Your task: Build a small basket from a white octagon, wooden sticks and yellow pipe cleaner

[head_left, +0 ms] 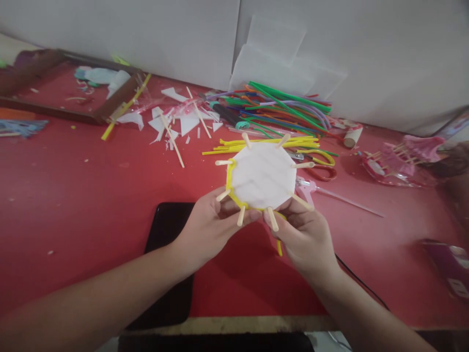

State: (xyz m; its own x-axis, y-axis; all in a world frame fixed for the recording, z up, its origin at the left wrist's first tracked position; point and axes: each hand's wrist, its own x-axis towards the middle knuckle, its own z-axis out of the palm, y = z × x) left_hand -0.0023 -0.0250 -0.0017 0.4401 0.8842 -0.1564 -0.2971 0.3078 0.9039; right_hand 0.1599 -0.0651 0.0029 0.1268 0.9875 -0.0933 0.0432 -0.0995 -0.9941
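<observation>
Between my hands is a white paper disc (264,176) with several wooden sticks (242,215) standing up around its rim. A yellow pipe cleaner (229,177) runs along the disc's left and lower edge, woven by the sticks, and its loose end hangs below near my right hand. My left hand (216,220) is closed on the lower left of the disc, thumb along the bottom edge. My right hand (302,222) is closed at the lower right, its thumb and finger pinching the edge where the pipe cleaner passes. Parts of the fingers are hidden behind the disc.
Coloured pipe cleaners (286,107) lie in a heap at the back. Scissors (322,159) and a pink glue gun (309,190) lie right of the disc. Paper scraps (188,122), a brown tray (98,115), a black tablet-like slab (170,293) and a phone (449,266) share the red table.
</observation>
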